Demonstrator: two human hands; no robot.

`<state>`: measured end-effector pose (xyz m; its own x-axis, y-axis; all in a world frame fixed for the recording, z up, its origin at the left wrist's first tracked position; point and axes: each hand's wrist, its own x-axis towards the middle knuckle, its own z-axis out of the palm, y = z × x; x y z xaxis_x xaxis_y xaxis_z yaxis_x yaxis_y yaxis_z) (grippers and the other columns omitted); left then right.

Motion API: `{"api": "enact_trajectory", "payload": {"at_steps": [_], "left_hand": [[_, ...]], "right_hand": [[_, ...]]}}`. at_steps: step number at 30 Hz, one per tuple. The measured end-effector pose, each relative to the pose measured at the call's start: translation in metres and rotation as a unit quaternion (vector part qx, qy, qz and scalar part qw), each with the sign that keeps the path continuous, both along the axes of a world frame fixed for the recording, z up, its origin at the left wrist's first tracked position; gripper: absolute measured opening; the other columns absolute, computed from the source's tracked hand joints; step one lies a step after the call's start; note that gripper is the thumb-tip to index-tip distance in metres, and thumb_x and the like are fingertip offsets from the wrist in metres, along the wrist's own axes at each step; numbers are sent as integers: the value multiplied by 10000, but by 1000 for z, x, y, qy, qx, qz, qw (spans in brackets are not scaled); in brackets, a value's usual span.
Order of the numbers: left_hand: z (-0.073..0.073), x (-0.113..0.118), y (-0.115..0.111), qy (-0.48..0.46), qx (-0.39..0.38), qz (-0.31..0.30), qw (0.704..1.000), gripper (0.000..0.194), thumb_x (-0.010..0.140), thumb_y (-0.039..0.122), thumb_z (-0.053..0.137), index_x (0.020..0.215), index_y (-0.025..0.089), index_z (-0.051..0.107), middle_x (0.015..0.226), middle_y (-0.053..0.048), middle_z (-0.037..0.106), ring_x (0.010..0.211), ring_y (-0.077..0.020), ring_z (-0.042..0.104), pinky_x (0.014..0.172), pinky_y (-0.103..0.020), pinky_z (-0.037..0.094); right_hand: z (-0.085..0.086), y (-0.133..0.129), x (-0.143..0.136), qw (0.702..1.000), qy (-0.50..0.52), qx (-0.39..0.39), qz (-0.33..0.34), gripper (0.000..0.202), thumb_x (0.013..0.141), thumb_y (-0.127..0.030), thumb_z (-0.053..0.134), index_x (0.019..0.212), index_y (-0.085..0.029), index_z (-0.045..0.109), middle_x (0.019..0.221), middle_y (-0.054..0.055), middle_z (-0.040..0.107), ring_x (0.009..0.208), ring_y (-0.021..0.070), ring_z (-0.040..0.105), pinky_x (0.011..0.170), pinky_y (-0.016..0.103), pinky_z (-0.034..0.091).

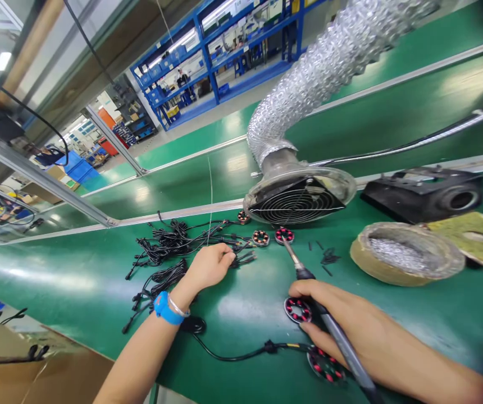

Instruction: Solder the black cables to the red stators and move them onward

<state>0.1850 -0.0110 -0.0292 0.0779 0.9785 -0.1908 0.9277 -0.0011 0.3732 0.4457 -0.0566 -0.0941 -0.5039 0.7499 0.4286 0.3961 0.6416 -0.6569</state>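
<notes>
From my remote seat, I have the right hand [351, 314] closed around the iron [337, 336], which slants toward the desk's far edge. Its tip lies over the red coil [290, 237] just in front of the fan [296, 206]; I can't tell whether they touch. A second red coil [288, 314] sits between my right fingers, beside the handle, and I can't tell if I grip it or it rests on the desk [241, 314]. A third red coil [317, 367] lies partly under that hand, joined to a black cable [233, 358] that comes from below my left wrist.

My left hand [210, 264] is narrow, thumb against the fingers, at the bared leads [247, 259]. A thin strand [210, 191] hangs down to it from above; I can't tell which of these it pinches. Left of it lie the black cables [161, 244], in bundles toward the far edge. Two orange coils [260, 238] lie between those bundles and the fan.

To the right of the iron's tip I see short black tubes [329, 259] scattered, then a tub [372, 270] of silver shreds, a yellow sponge [447, 229] and, by the far edge, a black housing [422, 196].
</notes>
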Motion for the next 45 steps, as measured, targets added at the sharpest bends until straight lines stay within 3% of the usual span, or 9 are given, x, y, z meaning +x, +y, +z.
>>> {"api": "enact_trajectory", "payload": {"at_steps": [3, 10, 15, 19, 23, 31, 34, 40, 45], "left_hand": [[2, -1, -2, -40, 12, 2, 999, 209, 907, 354, 495, 902, 178, 606, 567, 75, 423, 536, -117, 412, 542, -224, 301], [17, 25, -57, -147, -43, -60, 986, 179, 881, 354, 567, 881, 176, 575, 560, 102, 299, 522, -96, 321, 526, -224, 253], [11, 35, -59, -177, -90, -95, 976, 167, 890, 335, 570, 947, 180, 600, 576, 88, 331, 547, -109, 351, 537, -237, 257], [16, 40, -48, -215, -42, -131, 967, 303, 1001, 332, 351, 1013, 191, 619, 787, -3, 562, 726, -148, 493, 679, -260, 379], [16, 53, -50, -206, -60, -183, 960, 340, 1016, 340, 318, 878, 196, 594, 852, -29, 594, 812, -165, 526, 753, -268, 394], [-11, 63, -49, -388, -186, -113, 896, 497, 993, 533, 298, 693, 182, 482, 594, 30, 484, 591, -116, 433, 626, -235, 362], [-16, 62, -50, -422, -182, -115, 880, 453, 969, 582, 345, 822, 179, 492, 614, 41, 490, 583, -111, 411, 607, -238, 341], [-22, 65, -59, -408, -118, -66, 903, 364, 973, 549, 394, 917, 195, 457, 641, 68, 408, 582, -106, 341, 560, -238, 281], [-35, 68, -61, -489, -125, -1, 863, 387, 963, 578, 385, 877, 204, 434, 672, 69, 320, 605, -110, 282, 568, -238, 275]], "right_hand": [[5, 6, 7, 999, -31, 21, 38, 323, 819, -131, 468, 1124, -234, 492, 937, 62, 660, 738, 192, 661, 600, 290, 552], [29, 0, 2, 996, 82, -5, -43, 284, 841, -177, 571, 1107, -227, 486, 937, 35, 658, 769, 152, 661, 697, 259, 568], [33, -7, -14, 984, 163, -46, -53, 185, 885, -111, 502, 1010, -243, 469, 747, -37, 618, 605, 92, 611, 581, 179, 519], [32, -9, -18, 984, 165, -20, -58, 178, 891, -110, 499, 1007, -244, 483, 755, -27, 629, 591, 100, 620, 565, 194, 521], [28, -9, -18, 982, 169, 6, -83, 172, 886, -118, 523, 1009, -237, 507, 790, -4, 654, 625, 117, 652, 590, 213, 550], [21, -2, -13, 977, 203, -48, -48, 237, 885, -102, 517, 1076, -239, 488, 851, 0, 647, 685, 106, 661, 637, 206, 575], [21, -2, -14, 977, 202, -50, -42, 236, 883, -108, 531, 1075, -238, 488, 832, 0, 642, 674, 111, 656, 623, 214, 572], [23, -5, -21, 976, 196, -37, -83, 222, 882, -131, 543, 1058, -247, 472, 783, -16, 633, 616, 108, 638, 580, 199, 560], [22, -11, -28, 974, 188, -34, -121, 194, 890, -154, 564, 1031, -250, 469, 744, -33, 647, 582, 101, 644, 563, 172, 552]]}}
